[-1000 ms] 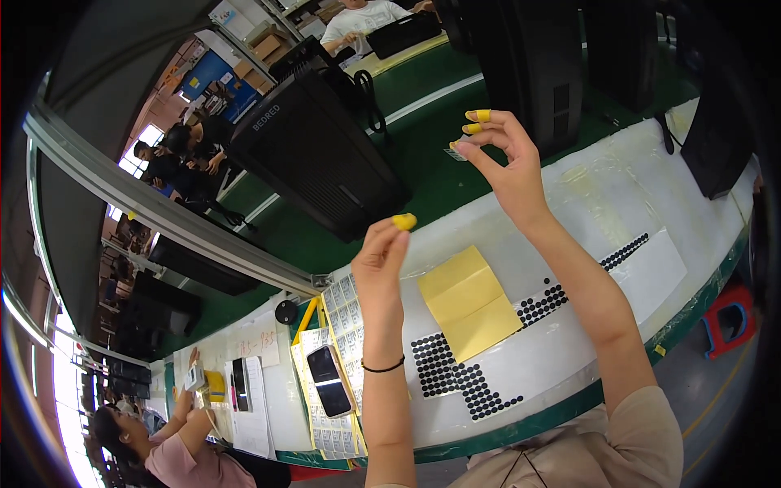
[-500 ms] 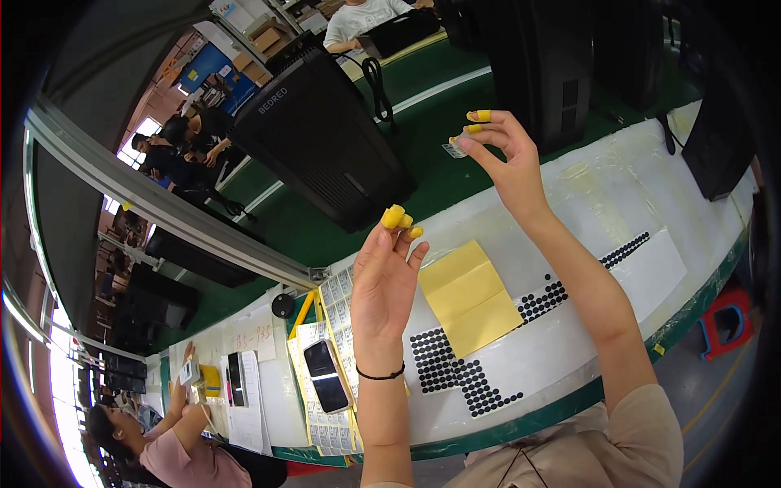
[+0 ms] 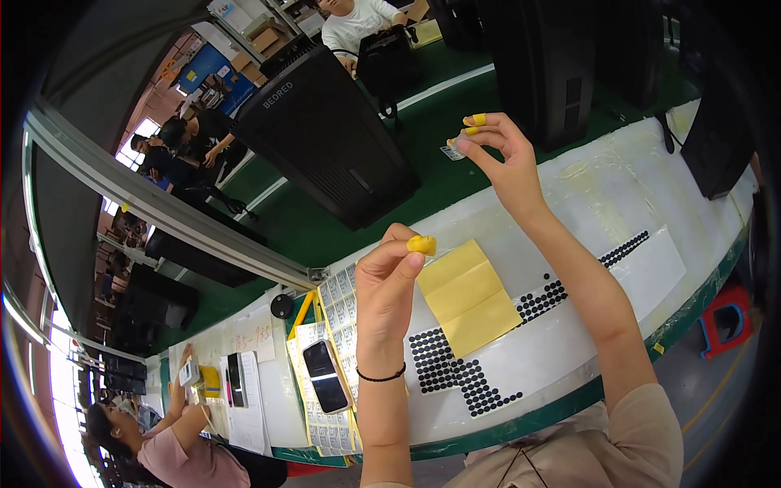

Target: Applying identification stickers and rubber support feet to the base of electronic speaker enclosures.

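Note:
My right hand (image 3: 506,163) is raised over the green conveyor line. It pinches a small silvery printed label (image 3: 451,151) between thumb and forefinger, and yellow wraps cover some of its fingertips. Lower and to the left, my left hand (image 3: 389,285) is closed, the thumb pressed against a yellow-wrapped fingertip; whether anything is between them is hidden. Just right of that hand a creased yellow paper sheet (image 3: 472,301) lies on the white-covered bench. Partly under it are sheets of round black pads (image 3: 435,358). A black tower-shaped unit (image 3: 325,138) stands on the line beyond my left hand.
Sheets of printed labels (image 3: 338,301) lie left of my left forearm, with a phone (image 3: 325,378) on them. A metal frame post (image 3: 179,207) slants across the left. More black units (image 3: 537,73) stand at the far right. Co-workers sit at left and across the line.
My left hand has curled its fingers in, thumb now against the yellow-wrapped fingertip. My right hand keeps the label, barely shifted. The black tower-shaped unit has moved slightly right.

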`<state>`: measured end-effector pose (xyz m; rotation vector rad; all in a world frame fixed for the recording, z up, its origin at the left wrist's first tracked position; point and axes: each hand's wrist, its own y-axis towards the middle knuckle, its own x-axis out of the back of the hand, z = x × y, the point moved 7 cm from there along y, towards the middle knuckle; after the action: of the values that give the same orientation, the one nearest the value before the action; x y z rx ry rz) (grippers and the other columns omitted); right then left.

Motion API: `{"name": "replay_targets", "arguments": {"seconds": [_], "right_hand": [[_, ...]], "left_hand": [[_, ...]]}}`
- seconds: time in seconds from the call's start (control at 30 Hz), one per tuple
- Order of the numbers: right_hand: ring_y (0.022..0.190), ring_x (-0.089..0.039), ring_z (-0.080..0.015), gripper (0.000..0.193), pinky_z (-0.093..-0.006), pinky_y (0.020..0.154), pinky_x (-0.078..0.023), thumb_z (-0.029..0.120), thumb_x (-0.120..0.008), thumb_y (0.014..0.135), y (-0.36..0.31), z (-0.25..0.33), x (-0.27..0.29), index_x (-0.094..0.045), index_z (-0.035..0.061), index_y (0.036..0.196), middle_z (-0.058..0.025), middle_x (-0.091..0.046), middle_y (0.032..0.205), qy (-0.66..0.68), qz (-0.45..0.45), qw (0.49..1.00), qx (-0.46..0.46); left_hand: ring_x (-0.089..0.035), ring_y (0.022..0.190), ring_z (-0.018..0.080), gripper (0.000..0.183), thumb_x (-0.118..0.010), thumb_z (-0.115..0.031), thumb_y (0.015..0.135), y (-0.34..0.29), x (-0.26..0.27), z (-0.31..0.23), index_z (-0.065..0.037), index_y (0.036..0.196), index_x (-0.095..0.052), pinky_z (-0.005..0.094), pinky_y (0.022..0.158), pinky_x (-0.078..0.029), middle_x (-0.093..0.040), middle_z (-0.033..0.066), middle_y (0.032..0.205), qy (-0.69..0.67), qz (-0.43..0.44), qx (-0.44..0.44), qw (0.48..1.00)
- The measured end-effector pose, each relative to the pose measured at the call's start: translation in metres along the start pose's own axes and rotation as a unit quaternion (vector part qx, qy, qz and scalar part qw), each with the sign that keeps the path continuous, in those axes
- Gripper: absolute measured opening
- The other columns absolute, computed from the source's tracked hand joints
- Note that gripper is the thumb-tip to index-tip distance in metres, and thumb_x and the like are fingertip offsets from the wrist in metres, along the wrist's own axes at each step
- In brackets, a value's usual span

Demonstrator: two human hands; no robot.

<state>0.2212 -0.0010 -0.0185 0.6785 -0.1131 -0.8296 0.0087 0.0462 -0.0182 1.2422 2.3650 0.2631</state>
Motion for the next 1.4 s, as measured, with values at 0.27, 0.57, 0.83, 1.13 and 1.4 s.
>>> {"name": "replay_targets", "arguments": {"seconds": [0.27,0.57,0.83,1.13,1.4], "right_hand": [[0.096,-0.064,-0.0114,0.028,-0.0269,0.095,-0.041,0.007,-0.070,0.084,0.000,-0.001,0.000,-0.056,0.0016,0.108,-0.0071,-0.069,0.096,0.012,0.002,1.000,0.000],[0.095,-0.064,-0.0112,0.028,-0.0256,0.094,-0.043,0.008,-0.070,0.084,0.000,-0.002,0.001,-0.056,0.0016,0.107,-0.0076,-0.070,0.095,0.005,0.001,1.000,-0.001],[0.096,-0.064,-0.0110,0.029,-0.0257,0.093,-0.043,0.007,-0.070,0.085,0.002,-0.004,0.003,-0.056,0.0013,0.109,-0.0072,-0.068,0.097,0.019,0.003,1.000,-0.005],[0.094,-0.063,-0.0113,0.028,-0.0256,0.092,-0.043,0.009,-0.066,0.087,0.004,-0.004,0.008,-0.054,0.0014,0.111,-0.0079,-0.069,0.094,0.025,-0.003,1.000,-0.002],[0.100,-0.060,-0.0116,0.029,-0.0245,0.092,-0.042,0.007,-0.064,0.089,0.003,-0.007,0.010,-0.053,0.0029,0.115,-0.0088,-0.068,0.101,0.005,-0.006,1.000,-0.005]], "left_hand": [[-0.056,0.091,0.0174,0.017,-0.071,-0.004,0.081,0.001,-0.002,0.000,-0.004,0.098,-0.071,0.0284,0.087,-0.040,-0.057,0.0033,0.092,0.005,-0.022,0.006,1.000],[-0.053,0.086,0.0124,0.014,-0.066,0.000,0.085,0.003,-0.003,0.004,-0.001,0.098,-0.071,0.0243,0.081,-0.041,-0.057,0.0025,0.090,0.026,-0.035,0.005,0.999],[-0.056,0.091,0.0204,0.022,-0.063,-0.012,0.089,0.013,0.014,0.054,0.003,0.105,-0.066,0.0301,0.081,-0.045,-0.061,0.0087,0.099,0.457,0.033,0.005,0.889],[-0.051,0.103,0.0305,0.050,-0.063,-0.006,0.079,-0.001,0.036,0.116,-0.003,0.127,-0.051,0.0385,0.087,-0.046,-0.053,0.0141,0.106,0.672,0.099,0.047,0.733],[-0.055,0.101,0.0326,0.057,-0.057,0.004,0.076,-0.003,0.038,0.114,-0.002,0.132,-0.047,0.0373,0.091,-0.046,-0.056,0.0168,0.109,0.562,0.105,0.119,0.812]]}}
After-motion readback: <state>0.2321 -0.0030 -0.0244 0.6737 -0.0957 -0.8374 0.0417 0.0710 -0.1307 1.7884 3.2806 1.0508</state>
